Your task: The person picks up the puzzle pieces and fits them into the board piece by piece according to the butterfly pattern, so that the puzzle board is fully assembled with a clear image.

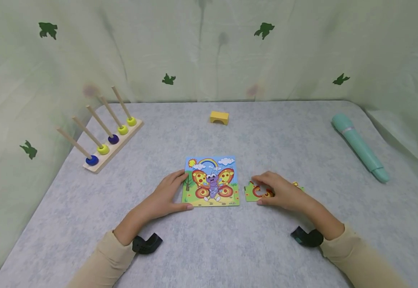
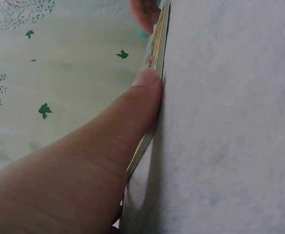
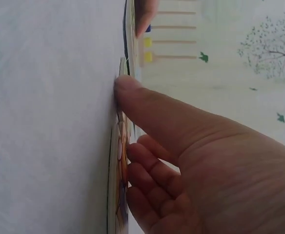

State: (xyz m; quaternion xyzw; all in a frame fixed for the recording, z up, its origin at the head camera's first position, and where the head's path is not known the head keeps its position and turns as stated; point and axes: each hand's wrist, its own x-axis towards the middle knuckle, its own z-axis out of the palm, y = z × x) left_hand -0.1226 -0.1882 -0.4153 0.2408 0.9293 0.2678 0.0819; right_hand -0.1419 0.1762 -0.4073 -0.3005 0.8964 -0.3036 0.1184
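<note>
A square butterfly picture puzzle (image 1: 212,166) lies flat on the table in front of me. My left hand (image 1: 163,196) holds it by its left side, thumb along the bottom edge and fingers at the left edge. Just to its right, my right hand (image 1: 282,192) pinches a green and red puzzle piece (image 1: 250,193) between thumb and fingers. The hand hides much of that piece. More puzzle (image 1: 299,186) shows behind the right hand; how far it reaches is hidden. In the right wrist view, the thumb presses the piece's edge (image 3: 122,68) close to the table.
A wooden peg stand (image 1: 113,152) with blue and yellow beads stands at the left. A yellow arch block (image 1: 219,117) lies at the back middle. At the right is a teal microphone-shaped object (image 1: 361,148). A pale curtain (image 1: 209,52) hangs behind the grey table (image 1: 209,248).
</note>
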